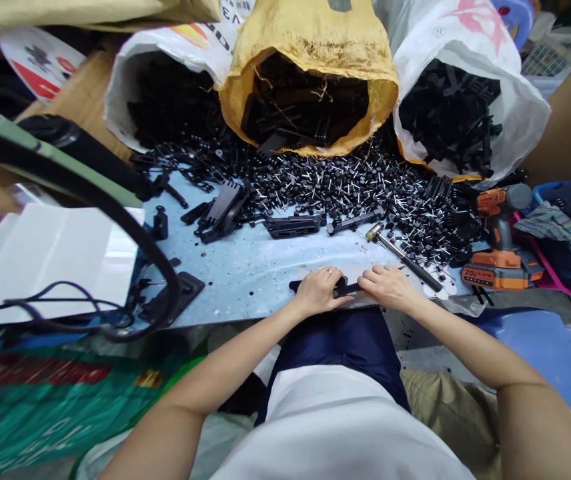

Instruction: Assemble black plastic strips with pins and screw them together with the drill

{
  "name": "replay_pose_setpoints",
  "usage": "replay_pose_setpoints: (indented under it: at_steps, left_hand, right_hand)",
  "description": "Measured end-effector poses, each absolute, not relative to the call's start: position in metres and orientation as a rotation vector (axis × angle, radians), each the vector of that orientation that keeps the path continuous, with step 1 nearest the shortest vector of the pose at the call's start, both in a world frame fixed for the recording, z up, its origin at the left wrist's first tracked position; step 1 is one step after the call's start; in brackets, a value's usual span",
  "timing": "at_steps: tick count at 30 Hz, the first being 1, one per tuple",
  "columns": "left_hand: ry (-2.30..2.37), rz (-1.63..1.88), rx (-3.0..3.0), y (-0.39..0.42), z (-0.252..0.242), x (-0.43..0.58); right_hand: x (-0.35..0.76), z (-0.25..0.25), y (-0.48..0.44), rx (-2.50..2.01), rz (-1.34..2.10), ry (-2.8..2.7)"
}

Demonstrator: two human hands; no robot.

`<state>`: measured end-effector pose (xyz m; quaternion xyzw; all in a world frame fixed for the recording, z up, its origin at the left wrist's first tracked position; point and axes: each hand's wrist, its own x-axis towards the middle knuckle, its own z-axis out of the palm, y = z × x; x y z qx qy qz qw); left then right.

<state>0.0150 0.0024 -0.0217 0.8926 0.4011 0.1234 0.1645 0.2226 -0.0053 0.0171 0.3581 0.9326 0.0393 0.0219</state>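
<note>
My left hand (319, 291) and my right hand (388, 287) are both closed on a long black plastic part (344, 288) that lies at the near edge of the pale blue table (260, 267). The left hand covers its left end, the right hand its right end. A ring shows on the left hand. A small hammer (401, 256) with a black handle lies just beyond my right hand. Behind it spreads a heap of small black pieces with metal pins (355, 183).
Three open sacks of black plastic parts stand at the back: white (165, 100), yellow (310, 87), white (465, 100). An orange cordless drill (498, 240) lies at the right. A black cable (115, 213) and white sheets (40, 257) sit at the left.
</note>
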Motion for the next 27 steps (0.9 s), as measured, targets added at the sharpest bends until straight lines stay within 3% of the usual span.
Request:
replay_pose_setpoints:
  at_steps: [9, 15, 21, 27]
  left_hand:
    - [1.255, 0.134, 2.714, 0.092, 0.003, 0.092]
    - [1.225, 0.119, 2.756, 0.11, 0.005, 0.093]
    - [1.321, 0.554, 2.506, 0.067, 0.0, 0.031]
    - [1.235, 0.835, 2.443, 0.041, -0.031, -0.033]
  right_hand:
    - [0.262, -0.015, -0.023, 1.435, -0.043, 2.94]
    - [0.276, 0.006, 0.014, 2.081, -0.108, 2.498]
    - [0.264, 0.018, 0.056, 2.14, -0.381, 2.153]
    - [0.254, 0.027, 0.056, 2.262, -0.379, 2.089]
